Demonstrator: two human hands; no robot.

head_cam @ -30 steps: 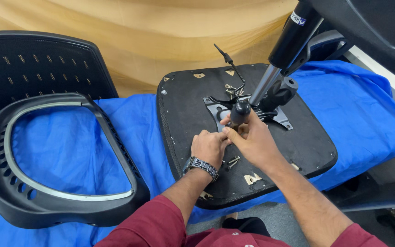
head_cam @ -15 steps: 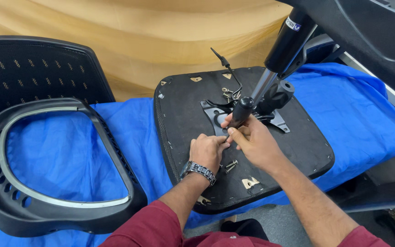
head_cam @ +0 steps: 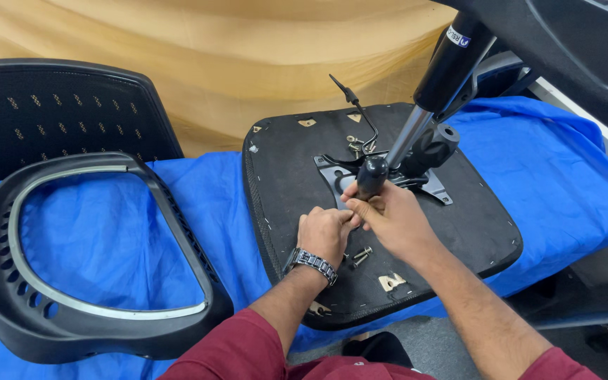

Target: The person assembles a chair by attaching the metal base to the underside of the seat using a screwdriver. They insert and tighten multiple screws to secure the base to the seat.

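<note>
An upturned black seat base (head_cam: 452, 232) lies on a blue cloth (head_cam: 564, 176). A metal mechanism plate (head_cam: 332, 172) is fixed at its middle, and a gas cylinder (head_cam: 452, 60) rises from the plate to the upper right. My right hand (head_cam: 392, 218) pinches the stem just under a black rounded knob (head_cam: 372, 171) by the plate. My left hand (head_cam: 325, 232), with a metal watch (head_cam: 311, 262) on its wrist, rests curled on the seat base, its fingers touching those of the right hand. Anything it may hold is hidden. Two loose bolts (head_cam: 360, 255) lie just below both hands.
A black curved chair frame (head_cam: 86, 309) lies on the cloth at left. A perforated black backrest (head_cam: 58, 105) stands behind it. A thin bent lever (head_cam: 360, 112) sticks up from the plate. A small metal bracket (head_cam: 390, 281) sits near the seat's front edge. A tan curtain hangs behind.
Both hands stay at the same spot by the plate. The right fingers have shifted slightly around the knob. The view has moved a little.
</note>
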